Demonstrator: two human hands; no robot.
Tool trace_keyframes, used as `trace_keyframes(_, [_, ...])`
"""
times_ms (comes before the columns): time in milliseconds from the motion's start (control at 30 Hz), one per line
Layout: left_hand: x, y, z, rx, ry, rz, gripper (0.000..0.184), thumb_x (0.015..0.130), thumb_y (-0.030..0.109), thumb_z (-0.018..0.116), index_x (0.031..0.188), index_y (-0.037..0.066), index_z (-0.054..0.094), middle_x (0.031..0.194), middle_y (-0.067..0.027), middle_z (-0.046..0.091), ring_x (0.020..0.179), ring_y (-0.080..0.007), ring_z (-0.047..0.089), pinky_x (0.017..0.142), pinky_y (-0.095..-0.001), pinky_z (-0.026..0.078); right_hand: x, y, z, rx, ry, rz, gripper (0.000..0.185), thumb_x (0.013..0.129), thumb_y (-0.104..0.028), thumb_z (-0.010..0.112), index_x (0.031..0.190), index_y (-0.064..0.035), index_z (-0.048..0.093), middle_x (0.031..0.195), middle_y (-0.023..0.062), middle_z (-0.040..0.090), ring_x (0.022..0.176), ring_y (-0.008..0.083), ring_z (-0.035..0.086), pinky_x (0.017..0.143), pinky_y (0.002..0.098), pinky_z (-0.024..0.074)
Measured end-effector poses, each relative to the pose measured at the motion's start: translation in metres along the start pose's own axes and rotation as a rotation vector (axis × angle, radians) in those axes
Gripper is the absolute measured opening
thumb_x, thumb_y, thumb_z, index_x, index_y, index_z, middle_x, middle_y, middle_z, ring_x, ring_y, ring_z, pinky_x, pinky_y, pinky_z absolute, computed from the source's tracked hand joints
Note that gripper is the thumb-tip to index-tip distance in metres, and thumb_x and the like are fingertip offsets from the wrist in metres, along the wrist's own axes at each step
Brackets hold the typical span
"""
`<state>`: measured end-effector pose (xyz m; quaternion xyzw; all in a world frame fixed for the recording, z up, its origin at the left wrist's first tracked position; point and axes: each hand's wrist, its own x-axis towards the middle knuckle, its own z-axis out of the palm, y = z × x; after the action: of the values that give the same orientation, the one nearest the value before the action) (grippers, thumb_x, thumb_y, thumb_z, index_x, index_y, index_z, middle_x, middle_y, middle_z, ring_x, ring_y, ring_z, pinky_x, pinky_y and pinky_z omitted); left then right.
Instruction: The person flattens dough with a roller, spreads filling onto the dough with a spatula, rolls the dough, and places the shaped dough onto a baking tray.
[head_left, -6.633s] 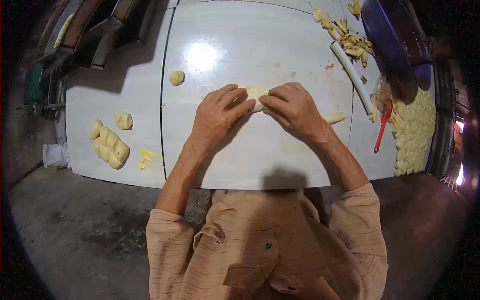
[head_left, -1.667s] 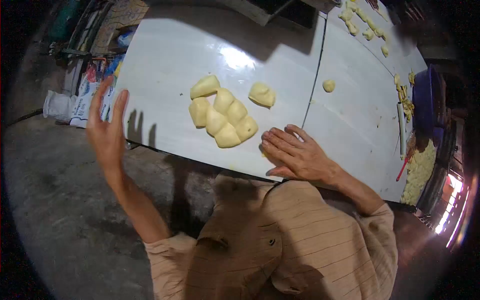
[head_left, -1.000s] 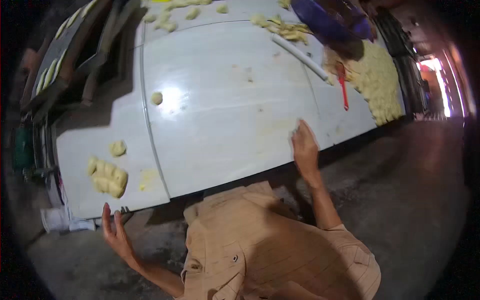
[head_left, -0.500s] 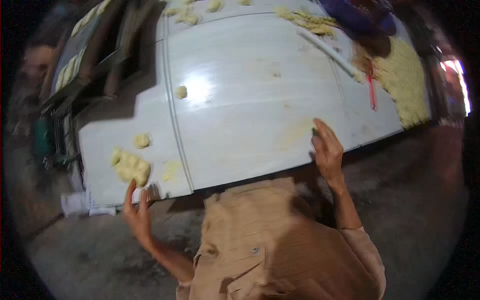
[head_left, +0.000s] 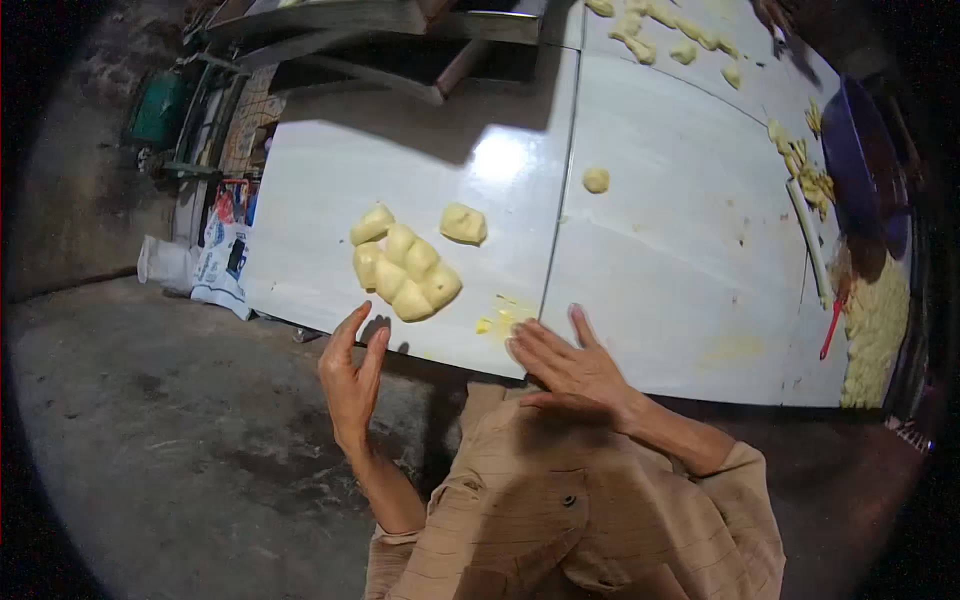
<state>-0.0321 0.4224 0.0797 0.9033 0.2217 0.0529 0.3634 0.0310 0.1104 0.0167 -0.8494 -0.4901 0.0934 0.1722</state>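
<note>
A cluster of smooth pale-yellow dough pieces [head_left: 408, 270] lies pressed together on the white tabletop [head_left: 660, 290], near its front edge. One separate dough lump [head_left: 463, 223] rests just to the right of the cluster. My left hand [head_left: 350, 375] hovers at the table edge below the cluster, thumb and fingers apart, holding nothing. A yellow greasy smear [head_left: 505, 315] marks the table right of the cluster. Over its lower right side is my right hand [head_left: 570, 365], fingers stretched out flat and thumb spread. Whether its fingertips touch the surface I cannot tell.
A small dough ball [head_left: 596, 180] sits past the table seam. Dark trays [head_left: 400, 60] overhang the back left. At the right are a purple basin [head_left: 862, 150], a pale rod [head_left: 808, 240], a red-handled tool [head_left: 832, 325] and a broad dough mass [head_left: 875, 335]. Several dough pieces [head_left: 683, 52] lie farther back.
The view has swung left toward the dough cluster. My right hand has moved from the table's right part to beside the yellow smear. My left hand remains close below the cluster.
</note>
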Motion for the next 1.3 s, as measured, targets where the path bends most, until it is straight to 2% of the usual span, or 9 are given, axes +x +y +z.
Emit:
trace_keyframes(167, [0.011, -0.004, 0.005, -0.076, 0.034, 0.007, 0.035, 0.095, 0.011, 0.074, 0.129, 0.001, 0.070, 0.121, -0.0159, 0.073, 0.112, -0.0279, 0.070, 0.092, -0.0408, 0.056, 0.039, 0.025, -0.047, 0.122, 0.220, 0.198, 0.044, 0.092, -0.034, 0.075, 0.127, -0.0088, 0.066, 0.102, 0.0089, 0.076, 0.095, 0.0261, 0.072, 0.098, 0.0505, 0.0492])
trace_keyframes(333, [0.036, 0.022, 0.023, -0.061, -0.031, 0.167, 0.031, 0.093, 0.011, 0.075, 0.123, 0.001, 0.071, 0.118, -0.0145, 0.074, 0.112, -0.0295, 0.069, 0.093, -0.0400, 0.055, 0.151, 0.035, -0.031, 0.098, 0.575, 0.279, 0.030, 0.090, -0.022, 0.074, 0.114, -0.0043, 0.070, 0.103, 0.0117, 0.069, 0.092, 0.0311, 0.065, 0.079, 0.0447, 0.0481])
trace_keyframes(467, [0.052, 0.036, 0.043, -0.078, -0.020, 0.332, 0.033, 0.093, 0.009, 0.075, 0.124, 0.001, 0.071, 0.119, -0.0146, 0.073, 0.114, -0.0297, 0.068, 0.096, -0.0405, 0.054, 0.156, 0.045, -0.020, 0.335, 0.413, 0.222, 0.021, 0.093, -0.017, 0.067, 0.105, 0.0007, 0.067, 0.093, 0.0148, 0.070, 0.086, 0.0324, 0.067, 0.078, 0.0441, 0.0504])
trace_keyframes(667, [0.039, 0.064, 0.084, -0.195, -0.151, 0.449, 0.033, 0.090, 0.006, 0.076, 0.122, 0.001, 0.071, 0.122, -0.0177, 0.072, 0.108, -0.0329, 0.070, 0.095, -0.0421, 0.055, 0.042, 0.070, -0.100, 0.842, 0.250, 0.465, 0.020, 0.092, -0.016, 0.068, 0.103, 0.0007, 0.068, 0.076, 0.0101, 0.066, 0.066, 0.0176, 0.062, 0.062, 0.0320, 0.0493])
trace_keyframes(800, [0.015, 0.110, 0.126, -0.161, -0.205, 0.788, 0.030, 0.086, 0.009, 0.080, 0.114, 0.002, 0.073, 0.115, -0.0170, 0.074, 0.101, -0.0333, 0.070, 0.087, -0.0424, 0.054, -0.055, 0.104, -0.136, 0.755, -0.004, 0.715, 0.022, 0.090, -0.016, 0.069, 0.105, -0.0008, 0.074, 0.079, 0.0089, 0.070, 0.071, 0.0203, 0.066, 0.067, 0.0327, 0.0521])
trace_keyframes(900, [-0.011, 0.144, 0.171, -0.078, -0.374, 0.908, 0.038, 0.087, 0.017, 0.079, 0.120, 0.004, 0.069, 0.129, -0.0153, 0.067, 0.110, -0.0323, 0.067, 0.094, -0.0446, 0.052, -0.099, 0.119, -0.133, 0.224, -0.133, 0.761, 0.030, 0.093, -0.019, 0.068, 0.117, -0.0017, 0.072, 0.100, 0.0153, 0.074, 0.090, 0.0306, 0.071, 0.081, 0.0389, 0.0548])
trace_keyframes(1000, [-0.038, 0.167, 0.221, 0.112, -0.428, 1.037, 0.059, 0.090, 0.029, 0.076, 0.141, 0.005, 0.057, 0.147, -0.0161, 0.056, 0.130, -0.0318, 0.057, 0.108, -0.0500, 0.045, -0.122, 0.116, -0.116, 0.118, 0.386, 0.575, 0.037, 0.095, -0.025, 0.064, 0.124, -0.0019, 0.067, 0.112, 0.0213, 0.070, 0.107, 0.0380, 0.067, 0.091, 0.0472, 0.0525])
trace_keyframes(1167, [-0.062, 0.173, 0.279, 0.484, -0.577, 0.921, 0.089, 0.095, 0.064, 0.057, 0.157, 0.004, 0.038, 0.168, -0.0179, 0.030, 0.156, -0.0335, 0.026, 0.120, -0.0717, 0.012, -0.166, 0.122, -0.053, 0.001, 0.194, 0.397, 0.079, 0.097, -0.059, 0.054, 0.148, 0.0000, 0.049, 0.153, 0.0199, 0.051, 0.147, 0.0337, 0.042, 0.121, 0.0608, 0.0219])
trace_keyframes(1300, [-0.064, 0.185, 0.268, 0.580, -0.561, 0.846, 0.090, 0.097, 0.067, 0.051, 0.162, 0.009, 0.029, 0.169, -0.0161, 0.027, 0.157, -0.0324, 0.023, 0.122, -0.0704, 0.009, -0.184, 0.126, -0.053, -0.004, 0.105, 0.423, 0.090, 0.095, -0.070, 0.049, 0.156, -0.0036, 0.042, 0.162, 0.0174, 0.040, 0.155, 0.0287, 0.029, 0.123, 0.0680, 0.0077])
